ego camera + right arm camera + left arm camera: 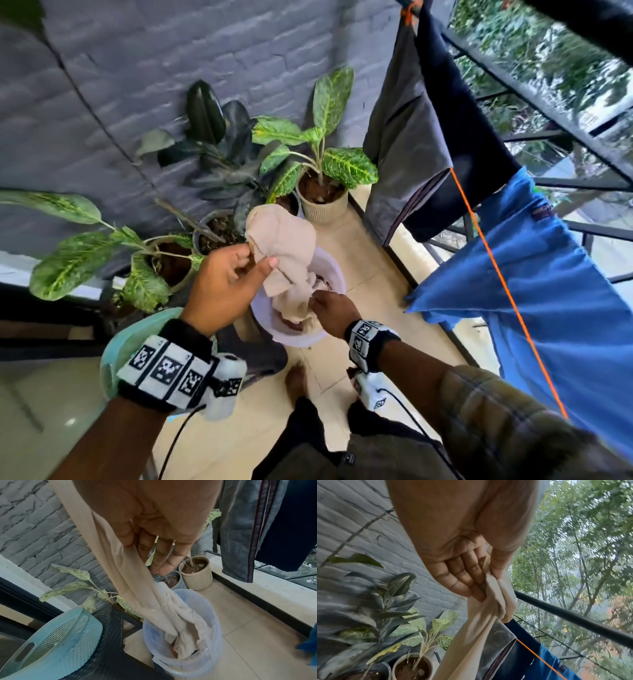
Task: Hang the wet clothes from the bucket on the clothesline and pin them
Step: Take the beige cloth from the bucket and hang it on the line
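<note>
My left hand (224, 286) is pinching the upper end of a beige garment (286, 253) between thumb and fingers (464, 577); the left wrist view is showing the cloth bunched in that pinch and trailing downward. My right hand (330, 313) is gripping the same garment lower down, just above the bucket (208, 616); in the right wrist view the thumb is pressing the fabric against the palm side while the other fingers (164, 559) are hanging nearly straight.

The garment is running from the left hand, past the right hand, into the translucent whitish bucket, where its lower end is still lying crumpled over other dark laundry. The bucket is standing on the tiled floor (363, 274), near my bare foot (296, 378).

To the right, an orange clothesline (493, 260) is stretching from far to near. A grey garment (402, 137) and a dark navy garment (455, 137) are hanging at its far end; a blue garment (548, 294) is hanging nearer. A black railing (573, 616) is running beyond the line.

To the left, a pale turquoise perforated basket (60, 639) is sitting beside the bucket. Potted plants are standing along the grey brick wall (137, 68), including one in a ribbed cream pot (323, 209).
</note>
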